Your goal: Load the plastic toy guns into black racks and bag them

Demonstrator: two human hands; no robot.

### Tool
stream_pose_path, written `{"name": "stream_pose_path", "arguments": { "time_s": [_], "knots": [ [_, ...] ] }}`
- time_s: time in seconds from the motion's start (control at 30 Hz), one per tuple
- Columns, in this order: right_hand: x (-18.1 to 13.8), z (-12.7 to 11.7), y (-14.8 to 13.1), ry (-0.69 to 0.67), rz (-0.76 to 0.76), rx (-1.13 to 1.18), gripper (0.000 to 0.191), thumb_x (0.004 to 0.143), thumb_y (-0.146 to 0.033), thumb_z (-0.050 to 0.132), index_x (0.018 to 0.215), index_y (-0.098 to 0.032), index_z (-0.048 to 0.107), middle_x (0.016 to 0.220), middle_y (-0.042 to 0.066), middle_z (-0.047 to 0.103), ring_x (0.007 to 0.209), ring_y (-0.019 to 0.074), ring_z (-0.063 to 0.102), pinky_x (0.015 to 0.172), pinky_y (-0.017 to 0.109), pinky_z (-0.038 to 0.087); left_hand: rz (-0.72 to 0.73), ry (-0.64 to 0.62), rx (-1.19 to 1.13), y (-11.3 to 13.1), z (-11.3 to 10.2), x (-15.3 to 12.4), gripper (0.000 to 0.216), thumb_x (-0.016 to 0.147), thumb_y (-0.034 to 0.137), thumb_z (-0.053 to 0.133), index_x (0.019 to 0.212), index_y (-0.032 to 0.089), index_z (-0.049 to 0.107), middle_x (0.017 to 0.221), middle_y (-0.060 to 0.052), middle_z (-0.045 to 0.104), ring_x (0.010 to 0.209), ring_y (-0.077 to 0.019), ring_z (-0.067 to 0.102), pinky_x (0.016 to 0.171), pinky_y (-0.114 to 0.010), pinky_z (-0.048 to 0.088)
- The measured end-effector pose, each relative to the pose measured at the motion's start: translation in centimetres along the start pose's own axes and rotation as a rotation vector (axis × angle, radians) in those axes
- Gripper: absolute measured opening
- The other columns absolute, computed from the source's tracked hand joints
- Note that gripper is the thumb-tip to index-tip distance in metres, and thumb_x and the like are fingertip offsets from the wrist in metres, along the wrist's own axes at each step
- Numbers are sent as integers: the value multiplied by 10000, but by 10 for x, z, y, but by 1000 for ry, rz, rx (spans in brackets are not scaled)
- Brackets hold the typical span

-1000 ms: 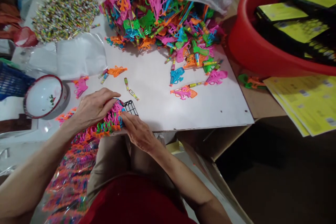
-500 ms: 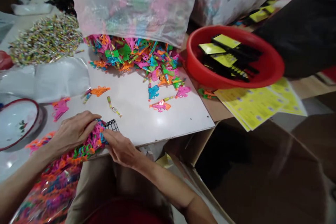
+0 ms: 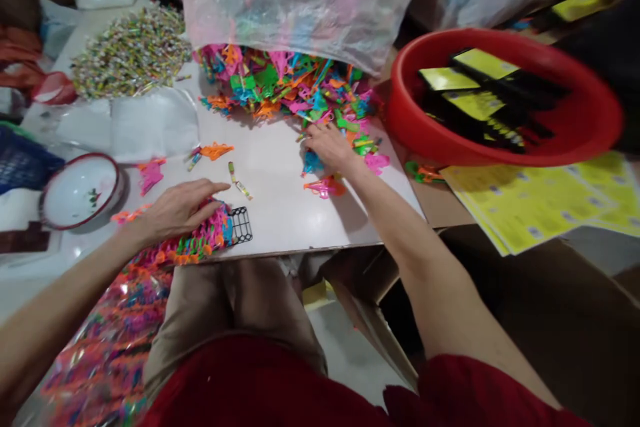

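Observation:
My left hand (image 3: 180,208) lies flat, fingers stretched, on a row of small plastic toy guns (image 3: 205,240) set on a black grid card (image 3: 242,224) at the near edge of the white board (image 3: 285,213). My right hand (image 3: 326,144) reaches out to the heap of colourful toy guns (image 3: 285,87) spilling from a clear plastic bag (image 3: 295,0); its fingers curl down onto a blue toy gun (image 3: 311,161), and whether they hold it is hidden. A pink and orange toy gun (image 3: 325,187) lies just in front of that hand.
A red basin (image 3: 505,147) with black and yellow cards stands at the right, yellow sheets (image 3: 540,203) beside it. A white bowl (image 3: 80,190) sits left; a pile of small wrapped sticks (image 3: 130,53) lies far left. Loose toy guns (image 3: 215,150) lie mid-board.
My right hand has left the grid card and stretched forward to the toy heap. My left hand stays on the row of toys. The view has shifted.

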State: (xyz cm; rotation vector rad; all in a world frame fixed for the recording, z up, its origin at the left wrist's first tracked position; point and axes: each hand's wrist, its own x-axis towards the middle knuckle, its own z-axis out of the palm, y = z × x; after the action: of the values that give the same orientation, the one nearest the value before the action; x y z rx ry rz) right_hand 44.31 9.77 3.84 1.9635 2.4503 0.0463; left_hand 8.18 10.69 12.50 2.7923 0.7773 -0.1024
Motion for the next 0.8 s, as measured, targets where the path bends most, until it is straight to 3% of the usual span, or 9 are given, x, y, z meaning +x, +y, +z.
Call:
{"name": "stream_pose_path", "arguments": {
  "time_s": [0.13,0.23,0.33,0.43,0.57,0.67,0.8],
  "knots": [
    [-12,5,-30,185,55,222,213,944,-159,455,1023,-111,647,1090,152,615,1061,247,526,885,366,392,-95,189,60,14,-5,4,509,968,494,326,1324,168,487,1333,-117,572,1239,-239,528,1047,-420,418],
    [-33,9,-87,353,109,712,212,959,-264,445,1065,-148,588,955,85,644,822,165,559,736,287,426,-118,85,118,19,6,9,475,973,440,311,1272,150,540,1199,-117,648,1121,-245,602,958,-403,471],
    [-48,21,-153,321,94,1233,238,915,-295,480,1109,-172,542,829,5,625,671,111,536,637,233,424,-175,-9,218,21,17,13,443,972,357,288,1210,159,604,1010,-103,693,981,-257,649,869,-393,489],
    [-47,36,-193,236,176,1496,203,839,-238,512,1020,-160,557,708,-37,562,598,95,501,582,216,408,-196,6,199,22,20,14,433,966,333,295,1216,178,613,1009,-89,701,980,-250,654,858,-369,481],
    [-33,45,-198,243,207,1460,212,774,-148,534,978,-171,587,772,-13,609,674,120,549,649,244,446,-292,70,69,27,15,14,479,974,425,291,1325,214,538,1080,-70,709,994,-245,660,835,-357,476],
    [-23,44,-193,206,46,1312,236,796,-81,478,986,-176,581,898,28,635,811,153,588,753,282,474,-344,55,-31,28,12,14,577,946,532,346,1427,222,418,982,-43,722,899,-233,675,786,-344,477],
    [-14,38,-195,98,-143,984,192,862,-84,443,1005,-163,542,1008,87,600,907,186,566,826,324,474,-270,38,-79,22,12,12,688,904,632,384,1469,240,356,1064,-50,711,922,-229,674,809,-343,480]
  ]
}}
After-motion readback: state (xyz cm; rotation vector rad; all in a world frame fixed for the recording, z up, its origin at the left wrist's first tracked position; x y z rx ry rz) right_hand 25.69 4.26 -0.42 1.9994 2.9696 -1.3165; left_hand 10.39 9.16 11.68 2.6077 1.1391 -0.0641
